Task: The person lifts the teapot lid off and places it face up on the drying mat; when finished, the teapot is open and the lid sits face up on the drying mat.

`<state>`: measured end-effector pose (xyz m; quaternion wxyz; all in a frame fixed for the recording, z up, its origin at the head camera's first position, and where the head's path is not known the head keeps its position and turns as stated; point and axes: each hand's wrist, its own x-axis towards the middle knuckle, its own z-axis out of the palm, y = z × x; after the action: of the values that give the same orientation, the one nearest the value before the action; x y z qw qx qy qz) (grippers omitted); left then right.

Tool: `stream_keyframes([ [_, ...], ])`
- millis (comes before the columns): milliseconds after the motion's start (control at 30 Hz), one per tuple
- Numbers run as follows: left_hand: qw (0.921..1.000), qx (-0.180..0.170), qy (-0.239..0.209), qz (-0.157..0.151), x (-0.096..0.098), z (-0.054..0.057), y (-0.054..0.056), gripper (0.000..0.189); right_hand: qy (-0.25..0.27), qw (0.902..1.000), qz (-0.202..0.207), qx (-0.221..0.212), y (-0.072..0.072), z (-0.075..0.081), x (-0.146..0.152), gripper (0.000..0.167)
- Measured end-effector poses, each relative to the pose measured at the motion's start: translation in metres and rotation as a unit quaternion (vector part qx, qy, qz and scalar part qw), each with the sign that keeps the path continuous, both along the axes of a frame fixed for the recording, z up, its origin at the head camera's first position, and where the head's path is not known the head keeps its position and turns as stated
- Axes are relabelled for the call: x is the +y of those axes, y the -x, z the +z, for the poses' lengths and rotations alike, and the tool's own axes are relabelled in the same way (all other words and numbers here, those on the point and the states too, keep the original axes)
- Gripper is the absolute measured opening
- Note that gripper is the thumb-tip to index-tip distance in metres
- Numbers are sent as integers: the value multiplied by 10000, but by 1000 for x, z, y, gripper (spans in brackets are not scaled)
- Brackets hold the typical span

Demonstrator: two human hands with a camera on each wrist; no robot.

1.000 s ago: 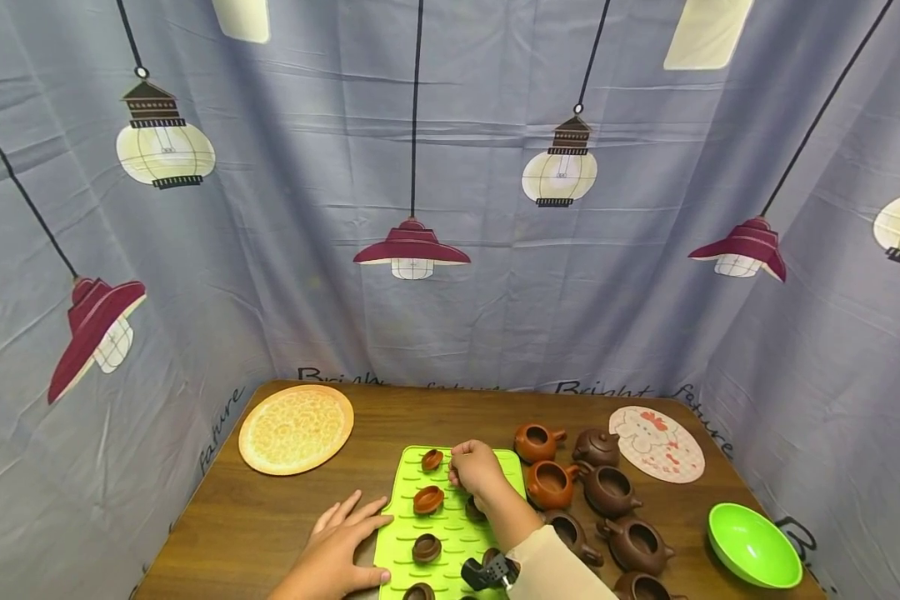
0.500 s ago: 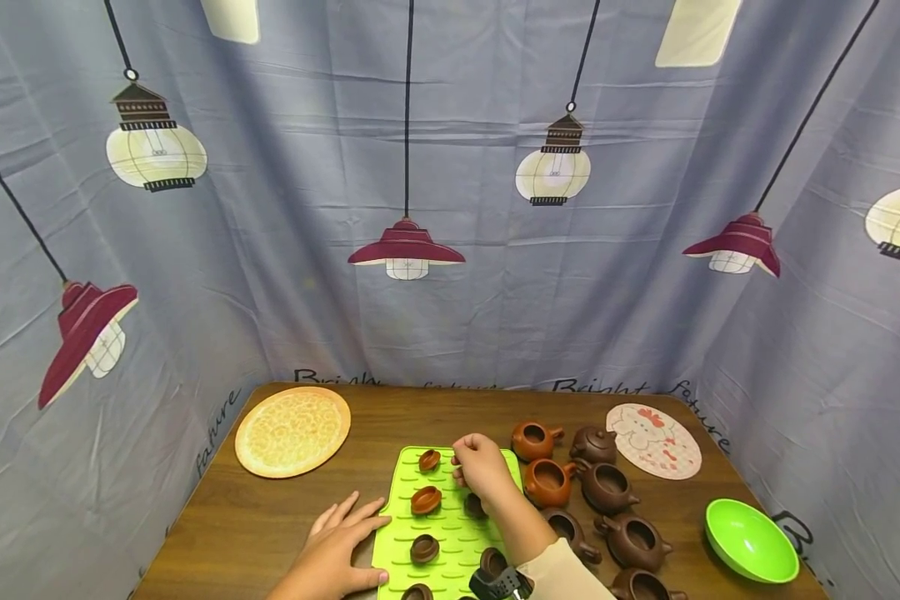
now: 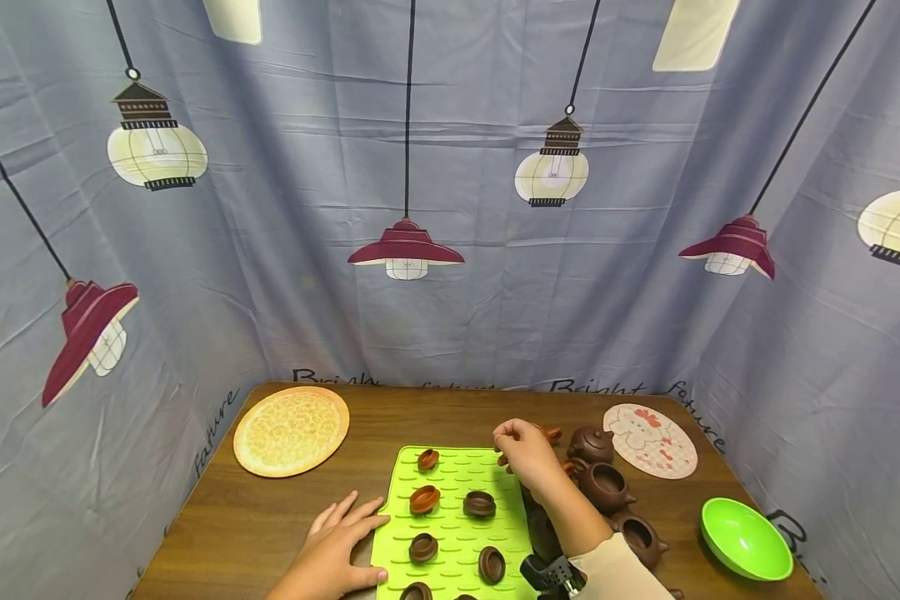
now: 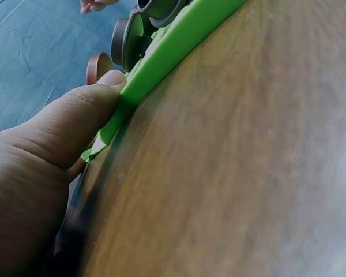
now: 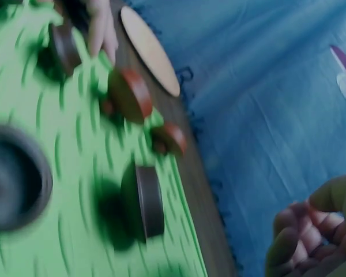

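Observation:
My left hand (image 3: 337, 542) lies with fingers spread at the left edge of a green mat (image 3: 450, 533); in the left wrist view its thumb (image 4: 92, 104) rests against the mat's edge. Several small teapot lids sit upside down on the mat, among them a small orange lid (image 3: 427, 459), a larger orange lid (image 3: 424, 499) and a dark brown lid (image 3: 480, 503). My right hand (image 3: 528, 454) is over the mat's far right corner, fingers loosely curled, with nothing visible in them in the right wrist view. It partly hides the orange teapots behind it.
Right of the mat stand several teapots, including a lidded brown teapot (image 3: 591, 444) and an open brown teapot (image 3: 606, 486). A green bowl (image 3: 746, 539) is at the far right. A yellow round placemat (image 3: 292, 432) lies back left, a pink round placemat (image 3: 651, 442) back right.
My right hand has moved right, from over the mat's upper middle to its far right corner, uncovering the dark brown lid. The left hand stays put.

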<state>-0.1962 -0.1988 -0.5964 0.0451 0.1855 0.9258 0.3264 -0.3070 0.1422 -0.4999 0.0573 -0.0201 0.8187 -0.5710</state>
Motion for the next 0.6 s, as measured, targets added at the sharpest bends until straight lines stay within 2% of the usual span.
stream_keyframes([
  [100,9999,-83,65,-19,1,2,-1,82,74,9998,-80,166,6,-2,16,12],
  [200,9998,-153,76,-31,3,3,-1,81,-8,9993,-224,291,12,-2,31,18],
  [400,9999,-105,20,-32,2,1,-3,81,-731,9949,-614,321,21,-5,62,28],
  [600,9999,-87,36,41,0,-2,0,81,-1428,9839,-966,465,27,-8,93,30],
])
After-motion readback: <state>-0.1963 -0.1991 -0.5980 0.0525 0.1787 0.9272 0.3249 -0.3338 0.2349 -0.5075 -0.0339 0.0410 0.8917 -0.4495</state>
